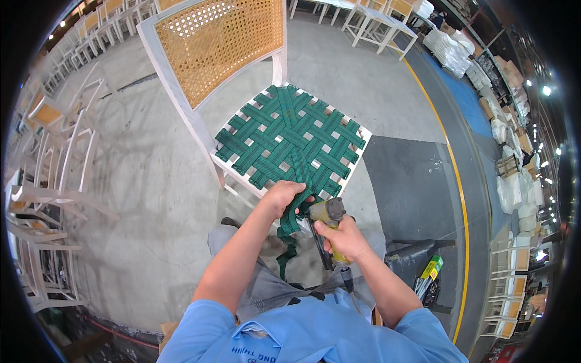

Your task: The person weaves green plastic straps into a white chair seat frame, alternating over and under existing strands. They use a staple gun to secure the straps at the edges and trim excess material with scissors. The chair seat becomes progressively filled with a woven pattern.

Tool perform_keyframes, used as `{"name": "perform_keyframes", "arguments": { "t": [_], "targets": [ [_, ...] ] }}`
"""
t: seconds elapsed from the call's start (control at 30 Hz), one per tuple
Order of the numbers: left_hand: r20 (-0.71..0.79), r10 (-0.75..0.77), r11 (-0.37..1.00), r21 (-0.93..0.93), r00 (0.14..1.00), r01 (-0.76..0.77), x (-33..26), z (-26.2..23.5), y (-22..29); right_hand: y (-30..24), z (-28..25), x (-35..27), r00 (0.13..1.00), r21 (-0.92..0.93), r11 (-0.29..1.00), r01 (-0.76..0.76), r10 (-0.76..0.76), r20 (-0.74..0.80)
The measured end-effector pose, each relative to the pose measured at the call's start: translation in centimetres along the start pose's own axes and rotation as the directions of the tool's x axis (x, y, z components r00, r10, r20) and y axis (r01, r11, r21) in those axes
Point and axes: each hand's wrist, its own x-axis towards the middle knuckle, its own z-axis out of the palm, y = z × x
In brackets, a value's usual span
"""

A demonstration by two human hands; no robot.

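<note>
In front of me stands a pale wooden chair with a cane-mesh back [224, 45]. Its seat frame carries woven green webbing [266, 142] with small square gaps. At the seat's near edge my left hand [284, 198] is closed on a green webbing strap [292, 219], whose loose end hangs down toward my legs. My right hand [346, 237] grips a yellow and grey pneumatic staple gun [327, 210] by its handle. The gun's head is beside the strap at the near edge; whether its tip touches the frame is hidden. A hose runs from the handle's base.
Pale chair frames [57, 181] stand along the left, with more chairs [381, 27] at the back. On the floor at right lies a green and yellow box [431, 269] beside a dark padded object [408, 257]. A yellow floor line [451, 157] runs past stacked white bundles [449, 51].
</note>
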Motion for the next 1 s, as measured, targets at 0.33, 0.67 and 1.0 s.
{"name": "perform_keyframes", "arguments": {
  "t": [0.33, 0.67, 1.0],
  "targets": [
    [0.076, 0.555, 0.474, 0.789, 0.828, -0.39, -2.7, 3.0, -3.7, 4.3, -16.7, -14.6, 0.815, -0.027, 0.995, 0.098, -0.095, -0.571],
    [0.004, 0.638, 0.36, 0.883, 0.77, -0.302, -4.6, 5.8, -8.7, 20.7, -30.7, -24.2, 0.592, 0.454, 0.879, -0.146, 0.446, -0.671],
    [-0.012, 0.684, 0.249, 0.944, 0.73, -0.218, -4.5, 6.7, -8.1, 31.2, -31.7, -16.5, 0.74, 0.693, 0.721, -0.018, 0.476, -0.475]
  ]
}}
